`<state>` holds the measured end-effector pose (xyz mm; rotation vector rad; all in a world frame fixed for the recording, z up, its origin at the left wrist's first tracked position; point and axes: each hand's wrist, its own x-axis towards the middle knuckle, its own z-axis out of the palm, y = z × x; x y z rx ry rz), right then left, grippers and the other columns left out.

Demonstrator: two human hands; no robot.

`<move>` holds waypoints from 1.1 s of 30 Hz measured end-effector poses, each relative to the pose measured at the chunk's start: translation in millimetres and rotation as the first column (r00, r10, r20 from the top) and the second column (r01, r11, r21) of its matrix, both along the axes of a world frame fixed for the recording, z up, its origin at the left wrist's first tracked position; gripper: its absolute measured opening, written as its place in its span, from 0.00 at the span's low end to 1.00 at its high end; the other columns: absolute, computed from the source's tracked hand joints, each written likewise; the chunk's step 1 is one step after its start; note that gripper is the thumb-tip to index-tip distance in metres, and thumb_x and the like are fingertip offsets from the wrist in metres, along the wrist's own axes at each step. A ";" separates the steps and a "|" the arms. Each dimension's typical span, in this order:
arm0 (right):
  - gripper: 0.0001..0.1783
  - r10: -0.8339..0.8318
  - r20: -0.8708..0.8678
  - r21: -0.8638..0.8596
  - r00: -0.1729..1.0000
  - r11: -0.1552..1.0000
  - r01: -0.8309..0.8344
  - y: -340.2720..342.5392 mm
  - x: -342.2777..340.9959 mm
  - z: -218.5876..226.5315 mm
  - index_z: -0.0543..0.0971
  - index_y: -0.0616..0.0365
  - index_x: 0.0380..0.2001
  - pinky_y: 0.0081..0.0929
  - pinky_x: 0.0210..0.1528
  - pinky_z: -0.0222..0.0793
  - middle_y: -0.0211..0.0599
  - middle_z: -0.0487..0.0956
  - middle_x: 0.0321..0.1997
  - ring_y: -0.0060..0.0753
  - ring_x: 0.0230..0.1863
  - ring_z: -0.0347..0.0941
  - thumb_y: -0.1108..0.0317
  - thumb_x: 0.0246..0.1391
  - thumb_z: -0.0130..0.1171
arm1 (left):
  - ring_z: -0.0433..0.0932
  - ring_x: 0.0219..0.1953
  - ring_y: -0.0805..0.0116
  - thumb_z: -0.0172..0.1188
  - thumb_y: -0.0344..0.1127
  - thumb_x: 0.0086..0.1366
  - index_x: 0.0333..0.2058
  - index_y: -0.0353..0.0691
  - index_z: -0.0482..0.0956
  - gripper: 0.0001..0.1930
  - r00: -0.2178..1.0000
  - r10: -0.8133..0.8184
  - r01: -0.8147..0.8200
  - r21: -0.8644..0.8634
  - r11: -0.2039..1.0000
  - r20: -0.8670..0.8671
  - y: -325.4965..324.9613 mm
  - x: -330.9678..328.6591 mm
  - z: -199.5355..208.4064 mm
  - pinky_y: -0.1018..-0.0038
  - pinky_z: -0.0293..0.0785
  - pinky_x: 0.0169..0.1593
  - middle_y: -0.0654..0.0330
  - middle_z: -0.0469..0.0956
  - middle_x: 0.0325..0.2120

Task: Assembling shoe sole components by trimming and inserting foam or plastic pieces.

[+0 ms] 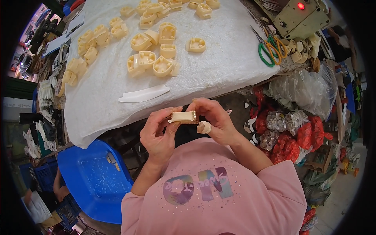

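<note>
Just off the near edge of the table, I hold a small cream block-shaped piece (183, 116) with darker, gold-toned edges. My left hand (157, 135) pinches its left side between thumb and fingers. At its right end are the curled fingers of my right hand (219, 121), whose thumb is wrapped in pale tape (205, 127) and sits just below that end. The underside of the piece is hidden. A curved white strip (144, 94) lies on the cloth beyond my hands. Behind it sit several cream hollow plastic parts (162, 65), some upright and some stacked.
White cloth (219, 70) covers the table. Green-handled and orange-handled scissors (270, 51) lie near a metal box with a red light (301, 21). A blue tub (96, 188) stands lower left. Red plastic bags (288, 147) pile up at right. Part of another person (39, 203) shows lower left.
</note>
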<state>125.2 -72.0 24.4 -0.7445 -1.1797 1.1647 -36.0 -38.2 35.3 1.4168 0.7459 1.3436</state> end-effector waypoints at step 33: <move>0.17 -0.147 0.315 0.227 0.938 0.971 0.076 -0.7 -5.3 6.4 0.70 0.58 0.47 0.26 0.38 0.67 0.41 0.72 0.41 0.30 0.35 0.68 0.68 0.55 0.57 | 0.76 0.39 0.67 0.60 0.33 0.61 0.41 0.32 0.74 0.13 0.995 -0.006 0.017 0.103 0.995 -0.104 -2.6 -9.9 -1.1 0.74 0.73 0.40 0.53 0.76 0.38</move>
